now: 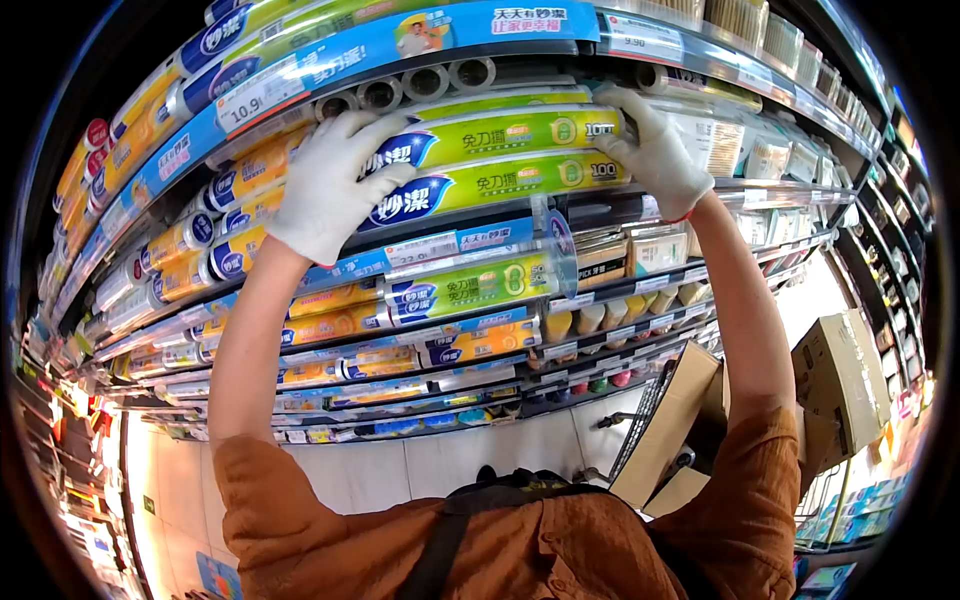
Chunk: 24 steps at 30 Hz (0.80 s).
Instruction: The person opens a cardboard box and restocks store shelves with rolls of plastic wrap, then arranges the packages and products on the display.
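Both my hands wear white gloves and are at a shelf of green-yellow cling film packs. My left hand (335,185) is bent round the left end of the upper cling film pack (480,138), its thumb lying beside the label. The right end of that same pack is between the thumb and fingers of my right hand (655,150). Directly below lies a second cling film pack (500,180), with my left thumb close to its label. Part of another green pack shows behind the upper one. My palms are hidden.
Orange packs (235,260) fill the shelf at left, and toothpick tubs (740,20) stand at upper right. A blue shelf strip (380,50) overhangs my hands. Behind my right arm are cardboard boxes (840,390) on a wire cart (640,425).
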Available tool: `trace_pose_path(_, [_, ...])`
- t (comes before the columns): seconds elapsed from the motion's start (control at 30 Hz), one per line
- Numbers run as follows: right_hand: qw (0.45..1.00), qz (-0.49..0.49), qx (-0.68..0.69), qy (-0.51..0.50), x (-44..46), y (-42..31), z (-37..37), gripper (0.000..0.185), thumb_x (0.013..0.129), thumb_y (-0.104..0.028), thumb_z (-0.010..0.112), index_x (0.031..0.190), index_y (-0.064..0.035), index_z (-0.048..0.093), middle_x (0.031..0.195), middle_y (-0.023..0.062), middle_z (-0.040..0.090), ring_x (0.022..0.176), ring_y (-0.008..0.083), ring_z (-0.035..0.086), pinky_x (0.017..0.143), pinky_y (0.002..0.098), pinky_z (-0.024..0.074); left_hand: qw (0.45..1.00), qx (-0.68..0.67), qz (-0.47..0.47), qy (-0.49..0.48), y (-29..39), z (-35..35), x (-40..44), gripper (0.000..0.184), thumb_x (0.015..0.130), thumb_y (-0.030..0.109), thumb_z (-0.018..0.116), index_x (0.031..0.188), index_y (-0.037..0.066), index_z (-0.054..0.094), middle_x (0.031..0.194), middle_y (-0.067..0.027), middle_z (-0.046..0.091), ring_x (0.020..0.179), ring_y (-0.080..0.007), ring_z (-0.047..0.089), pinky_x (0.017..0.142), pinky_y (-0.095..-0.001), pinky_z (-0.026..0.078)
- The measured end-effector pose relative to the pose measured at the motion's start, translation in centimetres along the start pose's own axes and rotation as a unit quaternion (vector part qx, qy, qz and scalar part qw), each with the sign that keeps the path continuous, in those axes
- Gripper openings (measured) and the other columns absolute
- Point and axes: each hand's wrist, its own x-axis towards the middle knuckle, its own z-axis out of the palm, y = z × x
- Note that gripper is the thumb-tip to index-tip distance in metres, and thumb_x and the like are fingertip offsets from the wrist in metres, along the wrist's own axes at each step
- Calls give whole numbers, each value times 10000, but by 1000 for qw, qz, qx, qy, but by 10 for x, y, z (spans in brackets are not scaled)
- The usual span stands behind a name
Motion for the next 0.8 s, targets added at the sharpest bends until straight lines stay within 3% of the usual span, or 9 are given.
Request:
trace_pose_path(0.13, [997, -76, -23, 14, 2, 12, 1, 459, 918, -107, 716, 1333, -73, 523, 1020, 95, 634, 846, 141, 614, 701, 284, 540, 999, 29, 6, -13, 6, 3, 6, 438, 871, 290, 686, 1246, 66, 656, 1143, -148, 643, 1077, -351, 589, 950, -428, 465])
trace_pose_path(0.23, [998, -46, -28, -20, -2, 0, -4, 472, 892, -93, 728, 1319, -61, 529, 1133, 119, 626, 959, 194, 626, 817, 325, 542, 1000, 10, -4, -10, 6, 5, 6, 407, 888, 347, 671, 1220, 110, 675, 1163, -100, 654, 1099, -320, 580, 959, -416, 464])
trace_pose_path(0.33, [985, -102, -135, 18, -17, -7, -10, 493, 856, -101, 743, 1303, -61, 538, 1189, 133, 621, 1045, 260, 628, 894, 378, 526, 998, 2, -46, 43, 5, 3, 2, 381, 893, 323, 659, 1178, 73, 687, 1199, -132, 653, 1130, -339, 584, 989, -416, 457])
trace_pose_path(0.37, [970, -174, -153, 79, -20, 3, -9, 487, 828, -110, 750, 1273, -63, 557, 1185, 147, 619, 1081, 330, 615, 922, 418, 509, 996, 5, -58, 69, 5, 6, 3, 378, 893, 321, 657, 1171, 66, 689, 1207, -141, 652, 1136, -343, 585, 996, -418, 455])
trace_pose_path(0.5, [964, -183, -154, 115, -35, 4, -24, 425, 823, -97, 744, 1214, -49, 585, 1175, 157, 612, 1060, 377, 608, 895, 422, 516, 998, 14, 38, 49, 35, 16, 33, 388, 939, 254, 624, 1268, 50, 635, 1299, -175, 616, 1215, -347, 569, 1048, -410, 440])
trace_pose_path(0.57, [956, -195, -165, 147, -38, 15, -26, 422, 814, -77, 760, 1194, -44, 580, 1190, 155, 610, 1045, 380, 614, 872, 420, 525, 996, -44, 81, 3, 69, 24, 64, 458, 976, 313, 567, 1334, 29, 575, 1356, -193, 584, 1270, -359, 547, 1084, -414, 418])
trace_pose_path(0.67, [952, -151, -180, 195, -46, 22, -33, 379, 813, -94, 743, 1166, -43, 615, 1200, 160, 605, 1060, 398, 606, 892, 430, 519, 979, -139, -36, -146, 94, 64, 125, 714, 967, 528, 523, 1467, 25, 437, 1445, -253, 505, 1333, -388, 494, 1109, -432, 387])
trace_pose_path(0.7, [949, -145, -184, 213, -47, 26, -36, 372, 813, -110, 738, 1161, -45, 621, 1200, 161, 604, 1061, 405, 600, 896, 439, 518, 974, -139, -30, -177, 96, 83, 149, 772, 955, 578, 513, 1483, 26, 403, 1464, -262, 481, 1354, -398, 471, 1121, -432, 373])
trace_pose_path(0.8, [952, -131, -186, 204, -60, 24, -47, 373, 816, -100, 742, 1167, -41, 629, 1260, 184, 591, 1118, 404, 596, 939, 429, 506, 976, -132, -26, -169, 114, 135, 206, 841, 915, 634, 530, 1503, 53, 379, 1447, -232, 516, 1319, -358, 515, 1095, -426, 391])
